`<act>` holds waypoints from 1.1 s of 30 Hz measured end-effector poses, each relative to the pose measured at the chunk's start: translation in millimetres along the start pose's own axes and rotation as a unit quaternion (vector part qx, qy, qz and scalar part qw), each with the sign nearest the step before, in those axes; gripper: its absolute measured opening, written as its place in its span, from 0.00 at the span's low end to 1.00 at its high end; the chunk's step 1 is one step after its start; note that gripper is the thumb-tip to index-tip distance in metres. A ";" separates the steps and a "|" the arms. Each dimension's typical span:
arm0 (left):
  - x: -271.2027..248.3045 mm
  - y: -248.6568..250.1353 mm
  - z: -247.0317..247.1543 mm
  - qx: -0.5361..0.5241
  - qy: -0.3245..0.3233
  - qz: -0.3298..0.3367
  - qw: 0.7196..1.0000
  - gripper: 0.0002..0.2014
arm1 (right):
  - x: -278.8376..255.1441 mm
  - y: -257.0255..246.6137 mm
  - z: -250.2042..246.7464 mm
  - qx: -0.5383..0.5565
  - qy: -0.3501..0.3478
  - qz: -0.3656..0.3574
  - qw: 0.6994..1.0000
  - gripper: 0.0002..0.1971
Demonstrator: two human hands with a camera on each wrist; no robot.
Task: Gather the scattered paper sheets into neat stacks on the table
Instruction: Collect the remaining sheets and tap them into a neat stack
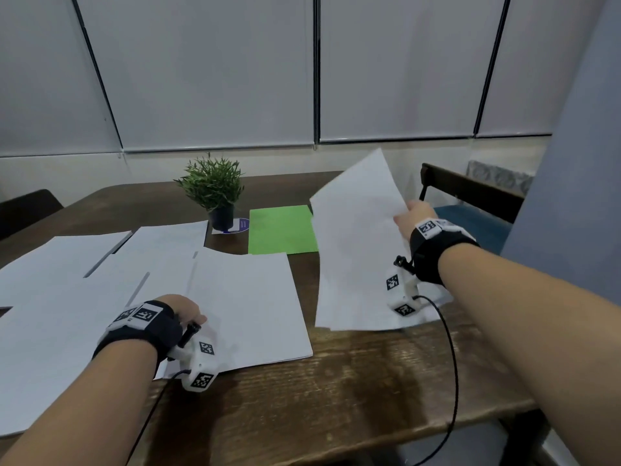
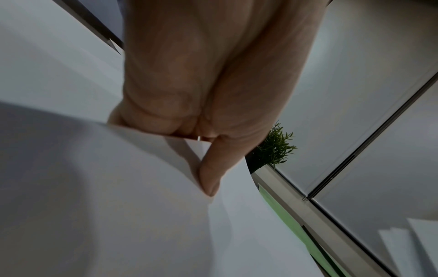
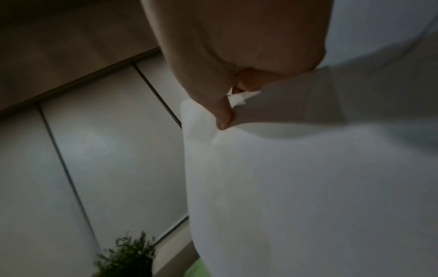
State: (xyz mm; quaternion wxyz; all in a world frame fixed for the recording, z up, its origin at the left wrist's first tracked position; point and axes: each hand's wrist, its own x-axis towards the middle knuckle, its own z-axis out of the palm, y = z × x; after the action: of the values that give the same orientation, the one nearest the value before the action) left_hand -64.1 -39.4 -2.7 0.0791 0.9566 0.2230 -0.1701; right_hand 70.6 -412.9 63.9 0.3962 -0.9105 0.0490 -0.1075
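Observation:
My right hand (image 1: 411,213) pinches a bundle of white sheets (image 1: 356,250) and holds it tilted up, its lower edge near the table's right side. In the right wrist view the thumb (image 3: 224,116) presses on that bundle (image 3: 296,187). My left hand (image 1: 184,312) grips the edge of a white sheet (image 1: 248,304) lying at the table's middle; in the left wrist view the thumb (image 2: 211,176) lies on the lifted paper (image 2: 118,206), fingers curled under it. More white sheets (image 1: 67,280) overlap across the left of the table. A green sheet (image 1: 282,228) lies flat behind.
A small potted plant (image 1: 215,193) stands at the back middle of the dark wooden table (image 1: 336,381), on a round purple coaster. A chair with a blue seat (image 1: 470,223) stands at the right. Grey wall panels rise behind.

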 end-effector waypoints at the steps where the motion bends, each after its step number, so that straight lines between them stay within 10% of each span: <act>1: 1.0 -0.5 0.6 0.003 -0.011 -0.003 1.000 0.25 | 0.0 -10.9 -5.0 0.017 0.010 -0.023 1.000 0.10; 6: 12.0 -0.3 4.0 0.000 -0.053 -0.010 0.999 0.22 | -9.1 -73.4 -19.9 0.073 0.044 -0.160 0.983 0.14; 14: 44.3 -25.5 11.7 -0.388 0.024 -0.064 0.919 0.36 | -38.7 -142.5 3.8 0.298 -0.065 -0.264 0.915 0.09; 18: 7.0 -12.0 3.7 -0.469 -0.005 -0.069 0.880 0.41 | -48.1 -136.9 19.3 0.339 -0.092 -0.222 0.910 0.07; 25: -0.3 -14.6 -3.5 -0.581 -0.037 -0.110 0.806 0.53 | -43.9 -35.2 106.3 0.092 -0.141 -0.031 0.985 0.11; 29: -2.4 -10.2 6.1 -0.541 -0.029 -0.076 0.837 0.40 | -53.4 -4.0 148.3 -0.046 -0.275 0.025 0.960 0.12; 33: 37.4 -22.6 23.3 -0.462 -0.042 -0.054 0.884 0.54 | -42.4 2.8 172.9 -0.023 -0.300 0.032 0.953 0.26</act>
State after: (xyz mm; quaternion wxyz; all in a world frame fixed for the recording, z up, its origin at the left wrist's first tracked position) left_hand -49.6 -9.7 -39.5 0.5117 0.7902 0.3244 -0.0923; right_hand 69.9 -284.5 -59.4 0.3746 -0.9077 -0.0402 0.1845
